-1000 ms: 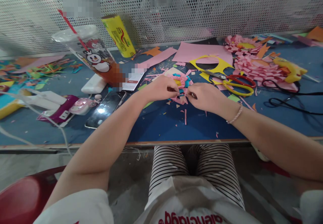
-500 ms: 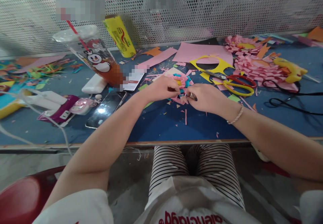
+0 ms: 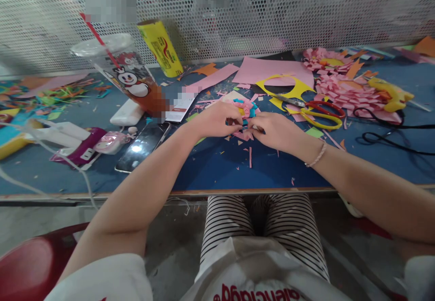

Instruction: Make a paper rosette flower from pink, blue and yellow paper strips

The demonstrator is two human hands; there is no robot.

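Note:
A small paper flower (image 3: pixel 250 106), with pink and blue strips around a yellow middle, lies on the blue table between my hands. My left hand (image 3: pixel 220 119) bends over its left side, fingers closed in a pinch at its near edge. From the right, my right hand (image 3: pixel 273 131) pinches at the same near edge, thumb and forefinger together. The fingertips of both hands almost meet. They partly hide the flower, and the exact strip between them is too small to make out. Pink scraps (image 3: pixel 250 157) lie just in front.
Yellow-and-red-handled scissors (image 3: pixel 322 113) rest right of my hands, beside cut yellow paper (image 3: pixel 288 86) and fringed pink paper flowers (image 3: pixel 353 93). To the left are a phone (image 3: pixel 142 147), a white box-like device (image 3: pixel 127 112) and a tall drink cup (image 3: pixel 127 74). A perforated screen (image 3: pixel 251 25) stands behind.
My right hand has shifted slightly left, its fingertips now closer to my left hand at the flower's near edge. My left hand stays almost still.

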